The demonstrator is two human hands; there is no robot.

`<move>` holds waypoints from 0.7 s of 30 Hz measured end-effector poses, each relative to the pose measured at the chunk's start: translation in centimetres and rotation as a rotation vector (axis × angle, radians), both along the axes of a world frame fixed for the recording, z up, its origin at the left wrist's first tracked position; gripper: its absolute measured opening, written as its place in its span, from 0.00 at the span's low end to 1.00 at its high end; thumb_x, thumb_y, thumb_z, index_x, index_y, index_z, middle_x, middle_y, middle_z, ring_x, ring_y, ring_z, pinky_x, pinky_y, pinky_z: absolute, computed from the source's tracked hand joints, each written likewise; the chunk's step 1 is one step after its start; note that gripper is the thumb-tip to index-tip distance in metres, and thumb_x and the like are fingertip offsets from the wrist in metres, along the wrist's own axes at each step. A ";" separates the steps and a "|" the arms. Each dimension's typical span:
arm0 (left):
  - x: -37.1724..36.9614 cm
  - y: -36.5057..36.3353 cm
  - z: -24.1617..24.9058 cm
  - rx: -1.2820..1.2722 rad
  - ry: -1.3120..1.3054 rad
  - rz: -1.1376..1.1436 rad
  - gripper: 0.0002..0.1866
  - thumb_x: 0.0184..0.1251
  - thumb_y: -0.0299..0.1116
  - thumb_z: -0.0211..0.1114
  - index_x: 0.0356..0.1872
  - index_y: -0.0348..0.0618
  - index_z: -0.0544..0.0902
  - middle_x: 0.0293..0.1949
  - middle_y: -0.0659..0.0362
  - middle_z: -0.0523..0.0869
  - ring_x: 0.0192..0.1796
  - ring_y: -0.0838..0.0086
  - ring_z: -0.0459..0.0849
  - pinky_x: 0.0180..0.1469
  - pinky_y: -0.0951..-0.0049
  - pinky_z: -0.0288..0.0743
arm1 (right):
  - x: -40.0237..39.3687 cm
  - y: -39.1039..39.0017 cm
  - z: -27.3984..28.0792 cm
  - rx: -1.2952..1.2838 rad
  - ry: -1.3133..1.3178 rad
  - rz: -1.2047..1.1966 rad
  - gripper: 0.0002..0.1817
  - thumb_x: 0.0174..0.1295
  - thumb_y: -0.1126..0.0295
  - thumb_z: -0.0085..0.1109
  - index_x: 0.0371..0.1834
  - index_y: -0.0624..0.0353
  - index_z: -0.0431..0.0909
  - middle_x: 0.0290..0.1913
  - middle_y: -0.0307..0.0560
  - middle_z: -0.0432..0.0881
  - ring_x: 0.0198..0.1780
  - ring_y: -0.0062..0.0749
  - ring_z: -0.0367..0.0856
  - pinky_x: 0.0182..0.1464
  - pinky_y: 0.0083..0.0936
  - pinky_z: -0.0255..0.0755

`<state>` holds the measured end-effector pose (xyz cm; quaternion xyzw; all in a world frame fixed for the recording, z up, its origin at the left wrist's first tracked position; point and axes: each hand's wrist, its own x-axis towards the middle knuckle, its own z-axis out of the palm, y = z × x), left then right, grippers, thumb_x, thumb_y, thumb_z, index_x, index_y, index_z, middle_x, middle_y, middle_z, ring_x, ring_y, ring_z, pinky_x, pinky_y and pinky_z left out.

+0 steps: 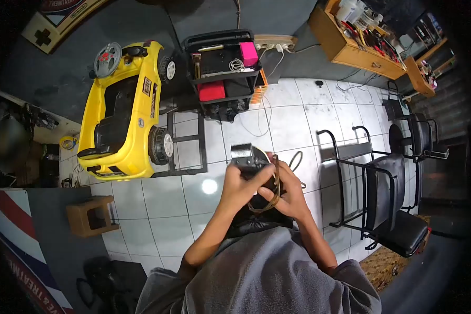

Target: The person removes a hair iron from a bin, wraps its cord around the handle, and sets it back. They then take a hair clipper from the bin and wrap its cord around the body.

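Near the middle of the view, a dark device with a silvery ribbed end (242, 151) is held above my lap. My left hand (244, 184) grips it from the left, its thumb laid across the dark body. On the right side, my right hand (288, 192) is closed around the device and a brown cord (277, 180). The cord loops below the device, between the two hands. A dark loop of cord (296, 161) sticks out beyond my right hand. The fingers cover much of the device, so its exact shape is hidden.
Ahead stands a black trolley (222, 65) with a pink box (248, 53) and clippers. A yellow toy car (121, 112) is at the left, over a brown stool (91, 215). Black chairs (384, 188) stand at the right. A wooden counter (350, 49) holds tools.
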<state>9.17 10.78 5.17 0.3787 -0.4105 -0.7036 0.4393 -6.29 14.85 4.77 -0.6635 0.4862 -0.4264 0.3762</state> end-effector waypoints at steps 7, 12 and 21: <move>-1.3 -1.2 1.3 -0.042 0.072 0.383 0.17 0.66 0.37 0.64 0.46 0.31 0.77 0.44 0.50 0.83 0.44 0.67 0.84 0.52 0.59 0.81 | -4.5 2.3 -3.9 0.337 -0.380 -0.214 0.22 0.74 0.56 0.45 0.55 0.67 0.73 0.40 0.48 0.83 0.39 0.30 0.83 0.43 0.25 0.76; -2.2 -3.2 3.4 -0.115 0.207 0.539 0.19 0.67 0.40 0.63 0.47 0.33 0.75 0.43 0.52 0.81 0.44 0.65 0.82 0.49 0.56 0.82 | -13.0 6.1 -11.6 0.458 0.687 -0.162 0.25 0.62 0.64 0.62 0.58 0.67 0.71 0.52 0.64 0.79 0.54 0.51 0.80 0.54 0.36 0.74; -8.9 -1.8 5.1 0.002 0.428 0.388 0.22 0.71 0.45 0.61 0.55 0.39 0.71 0.47 0.53 0.79 0.48 0.66 0.81 0.51 0.55 0.80 | -8.0 0.7 -1.9 0.076 -0.389 0.118 0.43 0.57 0.66 0.67 0.73 0.64 0.54 0.66 0.56 0.69 0.68 0.40 0.66 0.70 0.34 0.57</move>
